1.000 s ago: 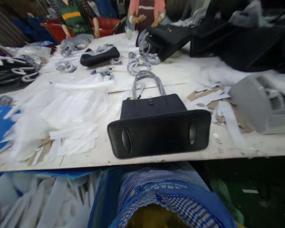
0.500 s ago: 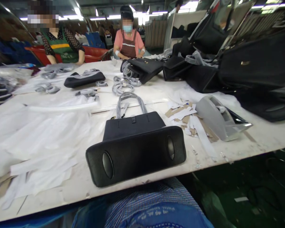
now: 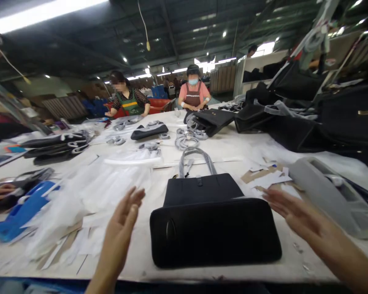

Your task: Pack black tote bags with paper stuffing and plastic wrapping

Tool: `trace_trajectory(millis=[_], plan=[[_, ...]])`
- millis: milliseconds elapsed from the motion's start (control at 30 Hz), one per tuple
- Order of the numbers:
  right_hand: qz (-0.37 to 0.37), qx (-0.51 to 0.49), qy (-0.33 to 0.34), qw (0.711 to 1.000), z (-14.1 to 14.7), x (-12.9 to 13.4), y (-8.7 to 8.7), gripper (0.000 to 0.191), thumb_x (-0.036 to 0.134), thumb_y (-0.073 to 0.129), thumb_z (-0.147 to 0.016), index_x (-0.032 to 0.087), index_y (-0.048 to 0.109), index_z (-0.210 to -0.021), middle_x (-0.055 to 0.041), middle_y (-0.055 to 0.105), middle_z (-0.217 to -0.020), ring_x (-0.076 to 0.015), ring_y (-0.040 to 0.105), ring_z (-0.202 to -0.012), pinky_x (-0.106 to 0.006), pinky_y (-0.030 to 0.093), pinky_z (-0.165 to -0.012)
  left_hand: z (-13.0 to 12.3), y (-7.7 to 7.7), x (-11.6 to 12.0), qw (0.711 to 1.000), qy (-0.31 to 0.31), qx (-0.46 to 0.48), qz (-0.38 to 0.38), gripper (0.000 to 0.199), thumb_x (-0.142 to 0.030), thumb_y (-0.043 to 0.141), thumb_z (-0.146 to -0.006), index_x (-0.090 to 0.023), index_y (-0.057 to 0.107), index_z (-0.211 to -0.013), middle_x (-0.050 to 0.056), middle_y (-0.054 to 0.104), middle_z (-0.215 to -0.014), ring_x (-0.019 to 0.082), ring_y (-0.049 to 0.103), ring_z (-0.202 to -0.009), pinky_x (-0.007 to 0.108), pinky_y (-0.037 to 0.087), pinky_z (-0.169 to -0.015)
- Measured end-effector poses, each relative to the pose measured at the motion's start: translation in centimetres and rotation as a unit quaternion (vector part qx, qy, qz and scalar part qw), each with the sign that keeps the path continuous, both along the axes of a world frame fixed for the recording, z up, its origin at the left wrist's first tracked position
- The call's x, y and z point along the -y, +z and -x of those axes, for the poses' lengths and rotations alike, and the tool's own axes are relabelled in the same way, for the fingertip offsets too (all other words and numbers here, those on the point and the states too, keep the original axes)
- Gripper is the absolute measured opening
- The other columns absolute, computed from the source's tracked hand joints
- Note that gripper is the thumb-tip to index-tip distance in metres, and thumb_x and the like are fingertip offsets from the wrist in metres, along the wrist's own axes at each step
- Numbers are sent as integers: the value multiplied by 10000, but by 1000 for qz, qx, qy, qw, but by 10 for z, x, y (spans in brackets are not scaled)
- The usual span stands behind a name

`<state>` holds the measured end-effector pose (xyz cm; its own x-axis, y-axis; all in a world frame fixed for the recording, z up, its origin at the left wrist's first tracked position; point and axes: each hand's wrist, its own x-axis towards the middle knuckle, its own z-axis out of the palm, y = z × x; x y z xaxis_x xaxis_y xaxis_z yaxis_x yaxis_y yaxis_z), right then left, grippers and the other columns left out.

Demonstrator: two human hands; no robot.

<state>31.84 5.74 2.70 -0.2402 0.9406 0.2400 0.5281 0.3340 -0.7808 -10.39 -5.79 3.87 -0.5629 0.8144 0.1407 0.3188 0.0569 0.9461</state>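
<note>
Bag (image 3: 216, 232) on table (image 3: 135, 261). Left hand (image 3: 122, 228) left of bag, empty, fingers loosely spread; right hand (image 3: 297, 212) right of it, empty, fingers extended.

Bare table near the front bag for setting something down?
Bare table: strip between left hand and front bag; patch between coiled straps and paper scraps. Crowded: white sheets left, scraps beside grey dispenser right.
</note>
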Motion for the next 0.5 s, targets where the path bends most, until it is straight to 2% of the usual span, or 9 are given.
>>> trace_trajectory(millis=[67, 133, 233, 300, 400, 500], plan=[[42, -37, 22, 998, 14, -14, -15, 575, 588, 580, -867, 351, 500, -1385, -38, 540, -1438, -284, 541, -1280, -358, 529, -1009, -7, -17, -3, 999, -44, 23, 17, 570, -580, 499, -929, -275, 467, -1409, 84, 625, -1339, 271, 563, -1267, 453, 450, -1090], [51, -38, -7, 998, 24, -21, -30, 619, 605, 610, -820, 312, 520, -1357, -46, 521, -1454, -311, 483, -1331, -433, 466, -1080, -13, -36, -6, 997, -61, 12, 46, 574, -614, 493, -905, -278, 516, -1369, 73, 640, -1329, 276, 545, -1293, 432, 446, -1099], [44, 12, -64, 997, 36, -27, -48, 600, 666, 534, -814, 259, 604, -1250, -74, 601, -1365, -353, 465, -1338, -528, 353, -1145, -18, -60, -14, 995, -32, -47, 78, 505, -597, 437, -920, -265, 607, -1260, 72, 648, -1312, 287, 554, -1281, 467, 429, -1108], [47, 38, -95, 994, 41, -31, -59, 602, 691, 487, -819, 233, 647, -1174, -91, 644, -1301, -376, 485, -1316, -554, 322, -1155, -21, -72, -21, 992, -4, -73, 100, 472, -588, 427, -918, -255, 653, -1166, 79, 684, -1243, 306, 594, -1226, 495, 445, -1084], [48, 59, -112, 991, 42, -33, -71, 560, 680, 476, -834, 240, 666, -1124, -81, 678, -1237, -380, 521, -1281, -563, 356, -1140, -24, -84, -28, 988, 35, -93, 122, 426, -592, 463, -891, -271, 672, -1077, 73, 725, -1135, 331, 645, -1137, 501, 505, -1004], [14, 93, -120, 988, 38, -30, -74, 520, 661, 489, -848, 259, 661, -1131, -89, 691, -1187, -412, 522, -1264, -629, 320, -1138, -22, -84, -26, 984, 30, -114, 134, 405, -584, 453, -897, -303, 666, -1096, 51, 727, -1139, 323, 646, -1139, 475, 533, -968]])
